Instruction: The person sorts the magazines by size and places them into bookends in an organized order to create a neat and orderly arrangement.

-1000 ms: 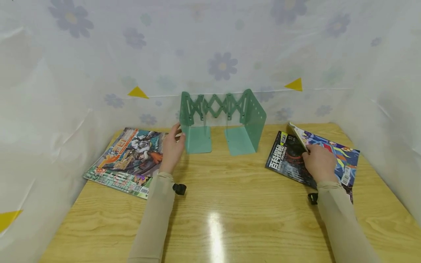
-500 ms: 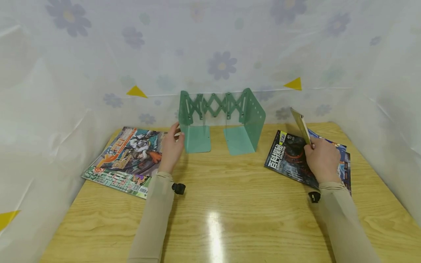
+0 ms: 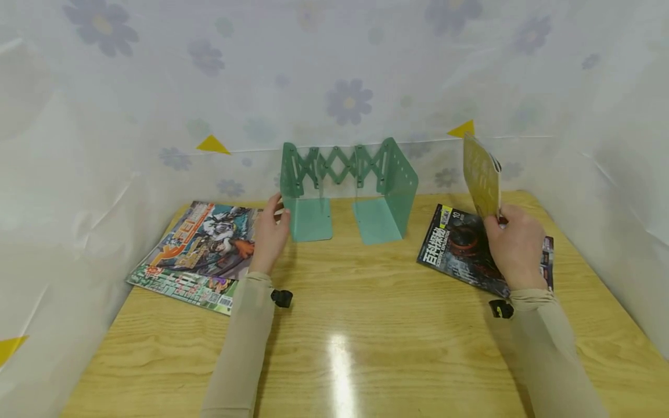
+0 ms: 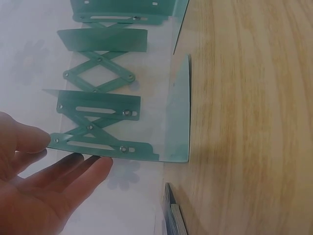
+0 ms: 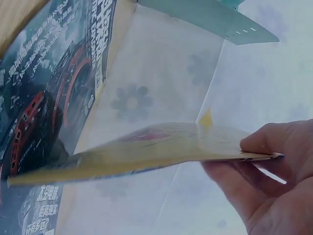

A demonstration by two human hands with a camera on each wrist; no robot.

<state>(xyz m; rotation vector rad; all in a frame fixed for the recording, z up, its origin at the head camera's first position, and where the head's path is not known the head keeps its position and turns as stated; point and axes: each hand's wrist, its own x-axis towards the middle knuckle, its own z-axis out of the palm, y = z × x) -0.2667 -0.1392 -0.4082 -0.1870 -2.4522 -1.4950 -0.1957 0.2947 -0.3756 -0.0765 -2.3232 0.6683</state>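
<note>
My right hand [image 3: 517, 247] pinches a thin magazine [image 3: 481, 174] by its near edge, thumb on one face and fingers on the other. The magazine stands on edge above the table, its yellow face toward the left; in the right wrist view it is seen nearly edge-on. Below it lies a dark magazine [image 3: 462, 247] with a red ring on its cover, partly hidden by the hand. My left hand [image 3: 270, 238] rests its fairly straight fingers against the outer side of the left panel of a green expandable bookend [image 3: 399, 191], thumb near the panel's edge.
Two overlapping comic-style magazines [image 3: 209, 244] lie on the wooden table [image 3: 366, 325] to the left, just beside the left hand. The bookend stands close to the flower-patterned back sheet [image 3: 251, 75]. Between its panels shows a gap with two base plates [image 3: 310, 220].
My right hand has lifted the magazine off the dark one and swung it upright from its tilted, colourful-side-up position. The left hand keeps its place at the bookend.
</note>
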